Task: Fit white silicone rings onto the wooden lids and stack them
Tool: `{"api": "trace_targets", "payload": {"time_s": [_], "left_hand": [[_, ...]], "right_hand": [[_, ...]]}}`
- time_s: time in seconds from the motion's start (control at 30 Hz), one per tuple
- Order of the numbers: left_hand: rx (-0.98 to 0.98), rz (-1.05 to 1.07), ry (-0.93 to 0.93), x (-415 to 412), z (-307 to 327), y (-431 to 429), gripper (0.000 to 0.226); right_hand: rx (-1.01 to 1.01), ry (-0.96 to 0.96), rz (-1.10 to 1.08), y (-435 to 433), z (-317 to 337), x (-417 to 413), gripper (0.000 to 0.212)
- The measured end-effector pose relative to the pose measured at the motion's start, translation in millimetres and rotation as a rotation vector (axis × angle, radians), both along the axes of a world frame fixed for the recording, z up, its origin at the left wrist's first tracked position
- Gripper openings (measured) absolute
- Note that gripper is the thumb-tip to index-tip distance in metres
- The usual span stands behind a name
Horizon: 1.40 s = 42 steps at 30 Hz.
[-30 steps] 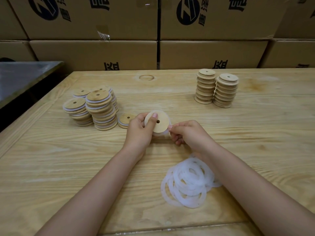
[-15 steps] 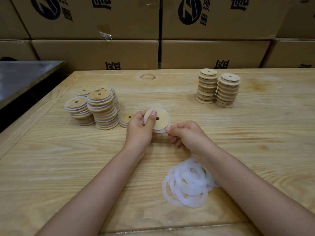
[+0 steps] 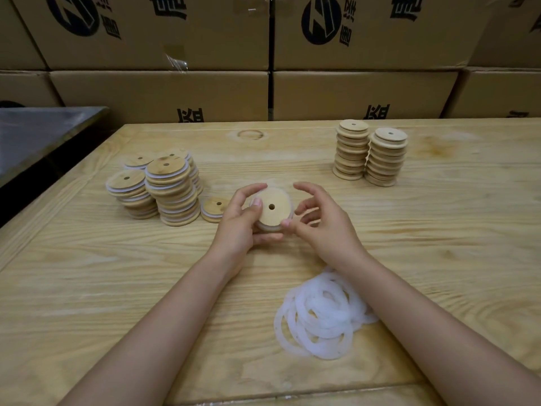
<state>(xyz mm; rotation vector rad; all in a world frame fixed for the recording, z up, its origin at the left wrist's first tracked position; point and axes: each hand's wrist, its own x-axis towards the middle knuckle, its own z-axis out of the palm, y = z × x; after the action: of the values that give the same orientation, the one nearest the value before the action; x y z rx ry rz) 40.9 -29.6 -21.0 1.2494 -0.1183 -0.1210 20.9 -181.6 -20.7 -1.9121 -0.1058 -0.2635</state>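
Left hand [image 3: 241, 222] grips one lid [image 3: 272, 210] just above the table [image 3: 117, 288] at centre. The thumb lies on the lid's face near the left rim and the fingers are curled beneath it. The lid is tilted, face toward the camera, with its centre hole visible. A ring [image 3: 290, 200] shows as a pale band round the lid's upper and right rim. Blur prevents any finding on whether it is fully seated. Right hand [image 3: 325, 230] is just beside the lid on its right. The thumb tip touches the lower right rim, the forefinger arches over the right edge, and the other fingers are loosely curved. Whether this hand pinches the ring or merely presses it cannot be told. Loose rings [image 3: 322, 317] lie in an overlapping heap on the table near the camera, beside the right forearm. Left stacks [image 3: 172, 194], four in a cluster, show white bands between the lids, and some lean. A single banded lid [image 3: 215, 209] lies flat between that cluster and the left hand. Right stacks [image 3: 369, 153], two touching columns at the far right, show bare wood only. Boxes [image 3: 161, 95] with dark print are piled along the table's far edge. A dark surface [image 3: 38, 133] adjoins at far left.
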Motion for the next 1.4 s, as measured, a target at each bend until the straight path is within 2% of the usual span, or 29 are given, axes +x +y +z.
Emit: {"api": "trace_targets", "payload": {"time_s": [0.07,0.13,0.3,0.4,0.47,0.7,0.83,0.93,1.1,1.23,1.33,1.4], "left_hand": [[0.024,-0.029,-0.012,-1,0,1,0.023],[0.05,-0.043,-0.015,-1,0,2,0.022],[0.23,-0.036,-0.143,0,-4,1,0.029],[0.535,-0.039,-0.288,3,-10,5,0.058],[0.706,-0.03,-0.395,4,-14,6,0.067],[0.904,0.196,-0.633,8,-13,17,0.059],[1.066,0.467,-0.772,13,-9,31,0.051],[1.205,0.639,-0.673,18,-10,48,0.049],[1.332,0.666,-0.452,21,-12,53,0.047],[1.477,0.695,-0.472,21,-14,52,0.045],[1.575,0.667,-0.406,21,-13,53,0.052],[1.545,0.693,-0.431,17,-7,52,0.053]], "right_hand": [[-0.111,-0.047,0.097,-2,-1,2,0.061],[-0.209,-0.077,0.095,-4,-4,3,0.064],[-0.276,-0.131,0.043,-5,-5,1,0.058],[-0.268,-0.104,0.0,-8,-6,2,0.053],[-0.269,-0.065,-0.025,-12,-6,4,0.055],[-0.155,0.01,0.072,-12,-5,5,0.054],[-0.147,0.009,0.086,-9,-7,1,0.044],[-0.171,0.022,0.061,-10,-8,1,0.037],[-0.215,0.027,0.018,-14,-9,5,0.03],[-0.259,0.027,-0.018,-23,-10,9,0.029],[-0.279,0.028,-0.072,-34,-13,14,0.028],[-0.294,0.038,-0.116,-42,-13,18,0.025]]}}
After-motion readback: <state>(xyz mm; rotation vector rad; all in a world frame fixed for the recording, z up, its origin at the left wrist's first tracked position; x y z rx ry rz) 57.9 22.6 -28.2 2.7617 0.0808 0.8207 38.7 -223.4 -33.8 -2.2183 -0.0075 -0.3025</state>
